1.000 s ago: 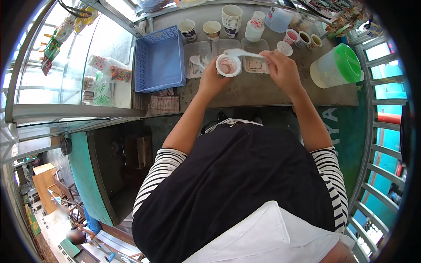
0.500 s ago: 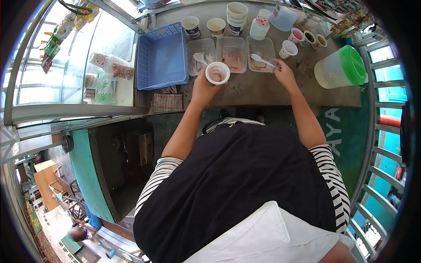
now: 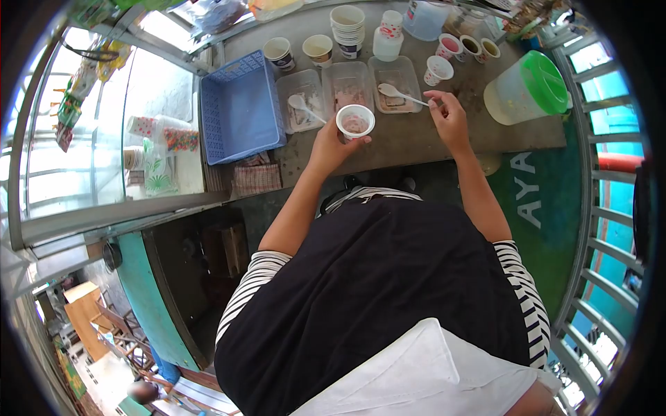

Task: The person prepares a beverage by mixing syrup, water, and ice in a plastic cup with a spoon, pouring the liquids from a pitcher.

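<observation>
My left hand point(image 3: 329, 147) is wrapped round a small white paper cup point(image 3: 355, 119), held over the counter's front edge. Pinkish-brown stuff shows inside the cup. At the right, my right hand point(image 3: 449, 121) has thumb and index finger apart, close to the handle end of a white plastic spoon point(image 3: 392, 91). That spoon rests across the right clear plastic tub point(image 3: 409, 66). Another white spoon point(image 3: 298, 102) lies in the left tub point(image 3: 288, 82). Between them, the middle tub point(image 3: 354, 69) has pink residue and is partly hidden by the cup.
A blue basket point(image 3: 239, 114) and a checked cloth point(image 3: 257, 179) are at left. Behind the tubs stand stacked paper cups point(image 3: 348, 28) and a white lidded jar point(image 3: 388, 45). Small filled cups point(image 3: 449, 46) and a green-lidded pitcher point(image 3: 520, 97) stand right. A person sits far lower left.
My right hand has come away from the spoon handle, leaving the spoon in the right tub. My left hand has carried the cup rightward, in front of the middle tub. The view has shifted slightly.
</observation>
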`<state>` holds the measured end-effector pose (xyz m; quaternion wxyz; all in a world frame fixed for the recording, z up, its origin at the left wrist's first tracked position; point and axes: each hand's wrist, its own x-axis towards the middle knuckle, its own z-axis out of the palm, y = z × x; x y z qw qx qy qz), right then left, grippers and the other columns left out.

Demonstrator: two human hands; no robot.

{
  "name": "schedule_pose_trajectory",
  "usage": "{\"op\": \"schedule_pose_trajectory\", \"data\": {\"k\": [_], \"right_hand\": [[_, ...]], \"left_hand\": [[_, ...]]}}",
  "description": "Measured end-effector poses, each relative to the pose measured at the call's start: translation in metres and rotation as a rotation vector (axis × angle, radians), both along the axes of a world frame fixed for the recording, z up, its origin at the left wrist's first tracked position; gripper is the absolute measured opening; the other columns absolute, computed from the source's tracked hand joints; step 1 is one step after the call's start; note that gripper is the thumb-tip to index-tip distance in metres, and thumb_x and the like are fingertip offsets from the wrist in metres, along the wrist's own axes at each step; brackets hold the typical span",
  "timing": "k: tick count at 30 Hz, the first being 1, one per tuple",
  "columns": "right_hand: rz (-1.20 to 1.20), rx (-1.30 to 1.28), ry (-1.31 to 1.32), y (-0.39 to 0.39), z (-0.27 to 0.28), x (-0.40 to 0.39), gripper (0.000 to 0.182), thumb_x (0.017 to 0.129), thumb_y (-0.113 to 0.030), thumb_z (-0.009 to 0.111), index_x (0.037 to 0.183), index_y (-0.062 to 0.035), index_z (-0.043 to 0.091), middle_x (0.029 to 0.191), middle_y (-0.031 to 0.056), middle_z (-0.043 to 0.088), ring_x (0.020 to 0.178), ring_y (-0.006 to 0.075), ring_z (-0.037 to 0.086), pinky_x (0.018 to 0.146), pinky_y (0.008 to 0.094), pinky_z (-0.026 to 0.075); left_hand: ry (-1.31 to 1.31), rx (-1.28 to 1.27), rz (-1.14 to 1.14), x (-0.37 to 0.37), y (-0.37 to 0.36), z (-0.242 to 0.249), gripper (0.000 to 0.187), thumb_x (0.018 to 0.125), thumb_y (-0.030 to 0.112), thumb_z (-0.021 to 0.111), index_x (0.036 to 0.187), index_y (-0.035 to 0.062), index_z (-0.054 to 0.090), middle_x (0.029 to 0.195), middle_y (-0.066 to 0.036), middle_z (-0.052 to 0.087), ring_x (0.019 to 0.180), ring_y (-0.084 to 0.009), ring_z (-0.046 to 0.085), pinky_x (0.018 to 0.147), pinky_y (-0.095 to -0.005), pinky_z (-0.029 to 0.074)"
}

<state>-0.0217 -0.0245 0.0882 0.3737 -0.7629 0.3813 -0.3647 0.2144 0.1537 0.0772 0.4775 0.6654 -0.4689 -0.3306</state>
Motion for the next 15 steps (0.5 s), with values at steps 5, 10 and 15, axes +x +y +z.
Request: {"op": "schedule_pose_trajectory", "data": {"k": [5, 10, 15], "right_hand": [[-0.125, 0.212, -0.071, -0.016, 0.007, -0.043, 0.016, 0.096, -0.015, 0.062, 0.105, -0.0097, 0.073, 0.087, -0.0001, 0.062, 0.069, 0.0047, 0.054, 0.062, 0.0226, 0.044], [-0.622, -0.115, -0.540, -0.083, 0.008, -0.133, 0.026, 0.098, -0.017, 0.060, 0.122, -0.0082, 0.061, 0.097, 0.0014, 0.063, 0.084, 0.0081, 0.057, 0.068, 0.0206, 0.043], [-0.951, 0.235, -0.822, -0.134, 0.040, -0.208, 0.056, 0.096, -0.042, 0.059, 0.138, -0.0067, 0.047, 0.128, 0.0078, 0.056, 0.112, 0.0192, 0.056, 0.093, 0.0325, 0.042]], "left_hand": [[0.089, 0.064, -0.087, -0.017, -0.021, 0.004, 0.062, 0.073, 0.025, 0.089, 0.123, 0.0022, 0.060, 0.109, -0.011, 0.069, 0.098, -0.0207, 0.067, 0.086, -0.0338, 0.051], [-0.035, 0.029, -0.193, -0.032, -0.038, 0.002, 0.056, 0.077, 0.026, 0.085, 0.121, 0.0022, 0.062, 0.109, -0.010, 0.069, 0.100, -0.0189, 0.066, 0.087, -0.0335, 0.050], [0.004, 0.077, -0.207, -0.060, -0.062, 0.005, 0.057, 0.074, 0.023, 0.086, 0.122, 0.0030, 0.062, 0.111, -0.010, 0.068, 0.101, -0.0198, 0.065, 0.087, -0.0337, 0.050]]}}
